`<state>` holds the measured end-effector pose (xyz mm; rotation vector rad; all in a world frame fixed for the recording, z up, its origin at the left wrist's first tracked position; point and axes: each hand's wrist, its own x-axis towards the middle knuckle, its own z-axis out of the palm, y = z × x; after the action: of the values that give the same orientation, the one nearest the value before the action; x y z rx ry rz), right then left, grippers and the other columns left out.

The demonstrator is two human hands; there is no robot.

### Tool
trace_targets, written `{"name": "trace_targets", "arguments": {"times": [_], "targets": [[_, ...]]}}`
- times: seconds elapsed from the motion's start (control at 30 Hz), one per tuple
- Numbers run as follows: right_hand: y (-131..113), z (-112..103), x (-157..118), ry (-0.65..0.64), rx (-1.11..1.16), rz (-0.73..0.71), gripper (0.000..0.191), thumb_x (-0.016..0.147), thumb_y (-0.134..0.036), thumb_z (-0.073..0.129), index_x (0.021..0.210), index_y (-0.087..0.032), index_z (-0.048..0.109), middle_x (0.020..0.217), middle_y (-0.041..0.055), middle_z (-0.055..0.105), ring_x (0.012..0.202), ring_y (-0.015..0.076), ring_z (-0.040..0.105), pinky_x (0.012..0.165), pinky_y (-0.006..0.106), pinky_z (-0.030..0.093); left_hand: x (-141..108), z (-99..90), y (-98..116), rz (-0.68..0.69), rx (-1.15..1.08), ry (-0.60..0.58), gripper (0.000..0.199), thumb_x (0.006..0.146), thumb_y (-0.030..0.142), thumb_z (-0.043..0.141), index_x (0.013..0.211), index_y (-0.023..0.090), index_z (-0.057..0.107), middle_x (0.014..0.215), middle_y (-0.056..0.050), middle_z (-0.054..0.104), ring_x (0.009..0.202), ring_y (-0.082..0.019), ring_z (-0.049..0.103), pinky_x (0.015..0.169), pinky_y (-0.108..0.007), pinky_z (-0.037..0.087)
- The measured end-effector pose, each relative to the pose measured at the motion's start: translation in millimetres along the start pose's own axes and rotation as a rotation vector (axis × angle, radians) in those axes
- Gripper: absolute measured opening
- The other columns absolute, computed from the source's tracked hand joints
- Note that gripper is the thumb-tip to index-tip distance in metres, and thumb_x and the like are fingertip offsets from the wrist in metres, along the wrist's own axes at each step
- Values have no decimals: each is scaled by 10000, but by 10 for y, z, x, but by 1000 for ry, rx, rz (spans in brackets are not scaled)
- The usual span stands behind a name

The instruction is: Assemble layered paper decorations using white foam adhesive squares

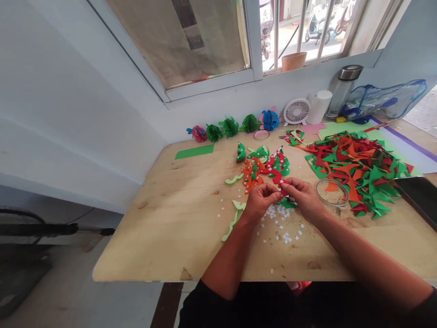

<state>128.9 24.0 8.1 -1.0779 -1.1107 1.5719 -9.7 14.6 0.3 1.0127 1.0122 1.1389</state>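
Observation:
Between my two hands is a red paper cutout [279, 179] with small white squares on it. My right hand [300, 193] pinches its right side between thumb and fingers. My left hand [262, 200] is closed at the cutout's lower left, thumb and fingertips pressed together; whether they hold the paper or a tiny square is too small to tell. Just beyond lie orange paper cutouts [251, 175] and green cutouts [241, 151], several dotted with white squares. Loose white squares [286, 237] are scattered on the wooden table below my hands. Pale green wavy strips [232, 223] lie by my left forearm.
A heap of red, orange and green paper scraps [362, 168] lies right, with a tape roll [332, 192] at its edge and a phone [418, 196] beyond. Along the wall stand folded-paper figures [230, 126], a small fan [297, 111] and a glass bottle [343, 93].

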Motion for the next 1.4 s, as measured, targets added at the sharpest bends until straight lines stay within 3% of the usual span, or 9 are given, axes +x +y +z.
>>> {"name": "trace_targets", "arguments": {"times": [0.53, 0.77, 1.1, 1.4], "targets": [[55, 9, 30, 47, -42, -31, 337, 635, -490, 716, 720, -178, 623, 563, -19, 596, 484, 104, 506, 455, 226, 377, 31, -37, -54, -83, -25, -56, 244, 563, 325, 757, 574, 142, 596, 499, -13, 613, 443, -104, 547, 431, -208, 376], [64, -27, 30, -60, 63, 55, 277, 680, -437, 708, 654, -175, 621, 590, -19, 587, 523, 89, 489, 484, 214, 355, 37, -43, -20, -31, -55, 31, 243, 566, 319, 763, 587, 137, 604, 498, -4, 610, 443, -93, 530, 458, -215, 392], [44, -45, 31, -67, -36, 48, 285, 655, -428, 724, 651, -164, 616, 562, -32, 576, 487, 73, 453, 468, 211, 320, 50, -73, -37, 0, -29, 8, 253, 591, 356, 751, 598, 140, 618, 514, -3, 612, 466, -92, 529, 472, -212, 398], [52, -83, 46, -129, 194, 94, 227, 676, -357, 747, 682, -164, 628, 590, -26, 573, 528, 80, 477, 525, 218, 380, 27, -67, -36, -9, -155, -43, 259, 622, 365, 754, 716, 140, 668, 616, -21, 647, 573, -116, 581, 574, -240, 459]]}}
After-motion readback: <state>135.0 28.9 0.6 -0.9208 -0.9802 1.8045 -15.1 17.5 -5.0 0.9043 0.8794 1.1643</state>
